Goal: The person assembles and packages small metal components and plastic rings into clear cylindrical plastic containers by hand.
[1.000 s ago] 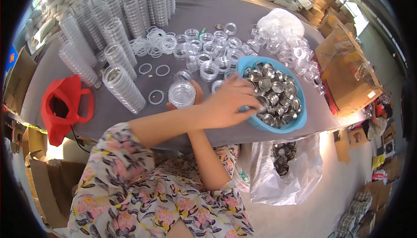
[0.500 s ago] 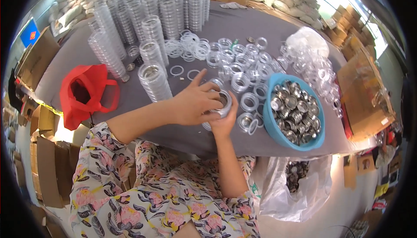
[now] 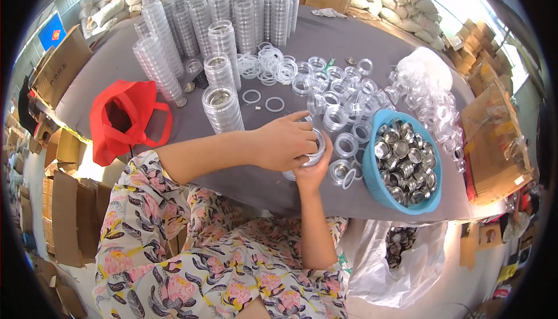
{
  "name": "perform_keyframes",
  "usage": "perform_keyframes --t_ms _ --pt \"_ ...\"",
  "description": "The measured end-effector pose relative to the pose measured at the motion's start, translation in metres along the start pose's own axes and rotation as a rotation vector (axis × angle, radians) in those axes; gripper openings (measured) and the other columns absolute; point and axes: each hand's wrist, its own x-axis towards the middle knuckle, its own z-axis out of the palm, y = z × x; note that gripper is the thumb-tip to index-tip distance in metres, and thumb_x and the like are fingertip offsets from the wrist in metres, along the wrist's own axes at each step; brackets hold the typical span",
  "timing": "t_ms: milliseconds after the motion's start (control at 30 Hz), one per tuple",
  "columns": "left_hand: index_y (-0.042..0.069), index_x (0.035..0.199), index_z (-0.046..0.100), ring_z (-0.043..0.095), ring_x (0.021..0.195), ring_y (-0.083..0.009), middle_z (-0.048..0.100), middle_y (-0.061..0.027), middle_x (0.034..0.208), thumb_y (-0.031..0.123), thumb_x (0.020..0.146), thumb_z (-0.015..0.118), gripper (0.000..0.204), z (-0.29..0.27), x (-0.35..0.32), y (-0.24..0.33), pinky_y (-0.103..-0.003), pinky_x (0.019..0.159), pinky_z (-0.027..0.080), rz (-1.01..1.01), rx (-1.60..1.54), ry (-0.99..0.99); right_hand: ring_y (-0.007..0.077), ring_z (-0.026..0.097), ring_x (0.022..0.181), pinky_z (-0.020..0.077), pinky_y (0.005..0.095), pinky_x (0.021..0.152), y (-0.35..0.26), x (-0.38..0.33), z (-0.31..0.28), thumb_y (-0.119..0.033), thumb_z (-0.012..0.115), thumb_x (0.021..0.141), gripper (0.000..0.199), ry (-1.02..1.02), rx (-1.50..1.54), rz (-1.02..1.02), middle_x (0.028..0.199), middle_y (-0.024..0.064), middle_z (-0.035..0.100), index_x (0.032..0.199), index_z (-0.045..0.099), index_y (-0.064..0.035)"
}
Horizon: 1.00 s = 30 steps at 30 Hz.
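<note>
At the table's near side, both my hands meet at a clear round plastic case point(image 3: 317, 150). My right hand point(image 3: 314, 175) cups it from the near side, thumb up along its right edge. Over its left and upper side my left hand point(image 3: 283, 142) bends its fingers, the index finger stretched out above. What lies inside the case is mostly hidden by the fingers. Loose clear plastic rings point(image 3: 335, 119) lie just beyond my hands. A clear case with a metal piece point(image 3: 340, 172) sits to the right, a thin white ring point(image 3: 349, 179) leaning by it.
A blue basket point(image 3: 372, 170) of silvery metal caps stands on the right. At the left are tall stacks of clear cases point(image 3: 222, 109) and a red cloth bag point(image 3: 104, 136). Flat white rings point(image 3: 274, 104) lie mid-table. A white sack point(image 3: 427, 261) hangs below the table edge.
The whole view has shifted, moving the scene slightly right and down. My left fingers have closed in from a more spread pose over the case, which stays in my right hand.
</note>
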Motion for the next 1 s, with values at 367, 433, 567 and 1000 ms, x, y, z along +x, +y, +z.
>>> perform_keyframes --t_ms 367,433,567,1000 --pt "0.008 0.088 0.062 0.055 0.091 -0.0243 0.058 -0.0066 0.090 0.019 0.079 0.060 0.015 0.016 -0.010 0.005 -0.038 0.081 0.045 -0.172 -0.259 0.122 0.0289 0.057 0.102 0.0468 0.0370 0.087 0.000 -0.001 -0.003 -0.023 0.081 0.059 0.084 -0.018 0.038 0.040 0.114 0.0182 0.055 0.128 0.038 -0.0003" --pt "0.008 0.087 0.062 0.055 0.091 -0.0240 0.059 -0.0065 0.091 0.019 0.080 0.059 0.013 0.019 -0.009 0.005 -0.038 0.086 0.044 -0.180 -0.290 0.178 0.0290 0.058 0.102 0.0469 0.0371 0.086 0.001 0.000 -0.004 -0.024 0.081 0.058 0.084 -0.046 0.064 0.072 0.113 0.0182 0.056 0.128 0.039 -0.0009" --pt "0.009 0.084 0.061 0.057 0.089 -0.0245 0.060 -0.0060 0.085 0.017 0.078 0.059 0.009 0.021 -0.011 0.010 -0.043 0.101 0.036 -0.070 0.034 0.278 0.0297 0.058 0.102 0.0464 0.0369 0.087 0.004 -0.002 -0.002 -0.020 0.079 0.058 0.081 -0.028 -0.023 0.032 0.113 0.0176 0.057 0.127 0.040 -0.0015" --pt "0.007 0.096 0.063 0.057 0.085 -0.0286 0.059 -0.0080 0.089 0.015 0.080 0.060 0.018 0.010 -0.008 0.001 -0.040 0.074 0.045 -0.150 -0.196 0.088 0.0253 0.052 0.107 0.0427 0.0358 0.091 0.003 -0.002 -0.006 -0.022 0.082 0.059 0.086 -0.102 0.010 0.103 0.119 0.0148 0.051 0.129 0.037 -0.0010"
